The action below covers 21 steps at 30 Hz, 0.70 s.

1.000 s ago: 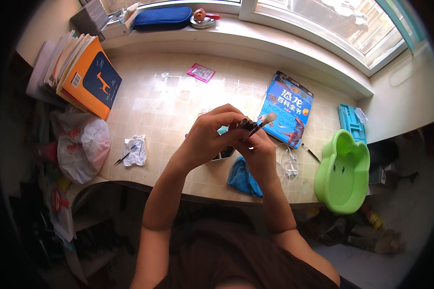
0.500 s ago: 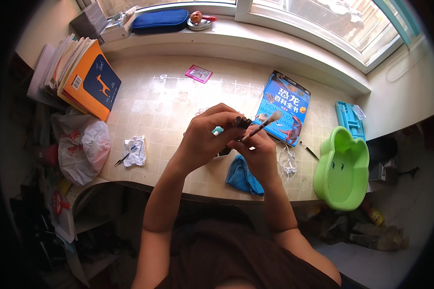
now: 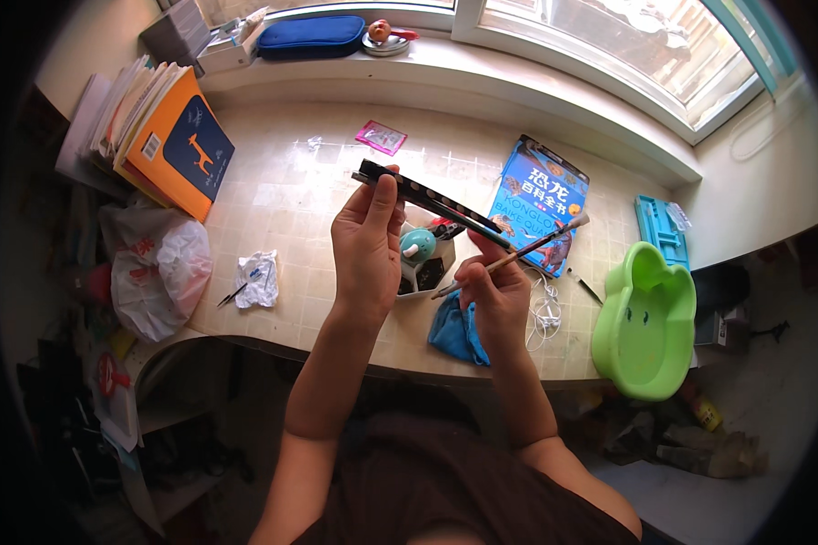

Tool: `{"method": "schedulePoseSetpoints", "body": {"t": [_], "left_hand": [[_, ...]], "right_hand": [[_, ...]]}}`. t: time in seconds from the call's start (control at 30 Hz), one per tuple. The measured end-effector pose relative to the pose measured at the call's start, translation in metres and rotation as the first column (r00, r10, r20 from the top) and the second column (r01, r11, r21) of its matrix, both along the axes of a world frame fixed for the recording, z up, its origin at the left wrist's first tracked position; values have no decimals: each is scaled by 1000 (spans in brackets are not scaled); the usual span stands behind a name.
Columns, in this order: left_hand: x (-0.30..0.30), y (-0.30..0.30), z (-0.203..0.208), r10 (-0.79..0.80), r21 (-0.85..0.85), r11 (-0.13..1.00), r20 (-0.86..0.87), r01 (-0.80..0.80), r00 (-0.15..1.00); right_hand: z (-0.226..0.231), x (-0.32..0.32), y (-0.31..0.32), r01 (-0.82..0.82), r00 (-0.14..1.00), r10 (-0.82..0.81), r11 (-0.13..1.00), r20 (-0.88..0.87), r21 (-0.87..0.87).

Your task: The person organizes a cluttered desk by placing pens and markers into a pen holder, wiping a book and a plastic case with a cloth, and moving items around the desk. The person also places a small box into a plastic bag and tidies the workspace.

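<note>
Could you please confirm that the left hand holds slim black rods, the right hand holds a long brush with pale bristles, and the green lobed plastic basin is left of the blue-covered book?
Not quite: the head view shows the green plastic basin right of the blue-covered book. The left hand does hold slim black rods, and the right hand a long pale-bristled brush.

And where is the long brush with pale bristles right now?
In the head view, the brush is right of centre, held in the right hand, slanting in front of the blue book's lower part.
</note>
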<state>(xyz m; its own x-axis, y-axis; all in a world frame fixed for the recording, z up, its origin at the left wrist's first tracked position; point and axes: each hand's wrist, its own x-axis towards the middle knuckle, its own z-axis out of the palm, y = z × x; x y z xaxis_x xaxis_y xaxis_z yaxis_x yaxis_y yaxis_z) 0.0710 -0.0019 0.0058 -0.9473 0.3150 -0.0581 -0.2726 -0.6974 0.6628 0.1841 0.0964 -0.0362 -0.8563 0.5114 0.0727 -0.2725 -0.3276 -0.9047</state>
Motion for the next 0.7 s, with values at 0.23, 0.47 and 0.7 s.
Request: {"method": "schedulePoseSetpoints", "body": {"t": [0.23, 0.47, 0.7], "left_hand": [[13, 4, -9, -49, 19, 999, -14, 49, 999], [27, 4, -12, -179, 13, 984, 90, 178, 980], [23, -26, 1, 1, -296, 951, -277, -87, 961]], "right_hand": [[-1, -21, -5, -15, 963, -70, 951, -262, -310], [6, -17, 1, 274, 919, -320, 939, -229, -209], [35, 16, 43, 314, 949, -314, 943, -22, 112]]}}
